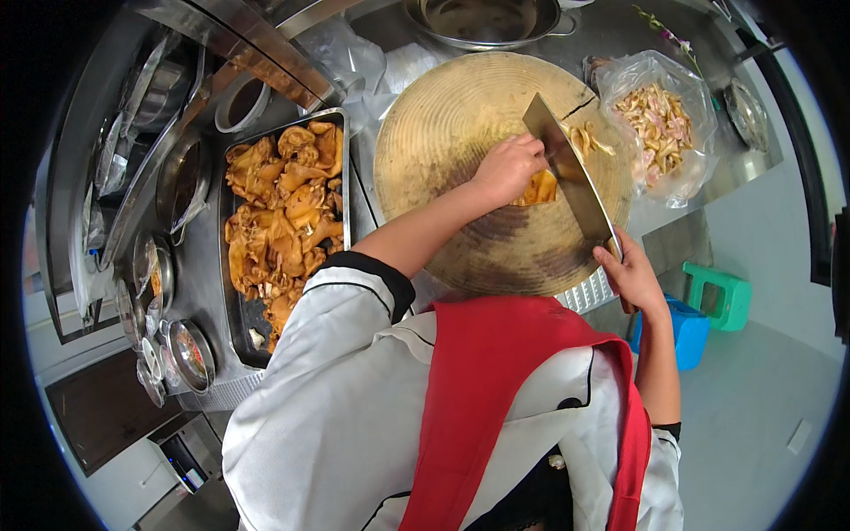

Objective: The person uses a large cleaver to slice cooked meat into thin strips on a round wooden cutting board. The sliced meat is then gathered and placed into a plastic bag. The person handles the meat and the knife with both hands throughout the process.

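Observation:
A round wooden chopping block (431,126) lies before me, with a dark crack near its far right edge. My left hand (510,169) holds down a brown cooked piece of meat (539,190), probably pig's ear, its fingers curled against the cleaver's side. The handle of a broad-bladed cleaver (572,172) is in the grip of my right hand (634,273) at the block's near right edge. The blade stands on edge across the block, just right of the meat. Beyond it lie a few thin cut slices (588,141). My left fingers partly hide the meat.
On the left, a dark metal tray (346,172) holds several brown cooked pieces (285,219). A clear plastic bag (697,159) with sliced meat (654,126) sits to the right. A steel pan (491,45) stands behind the block. Green (737,299) and blue (687,335) stools are below right.

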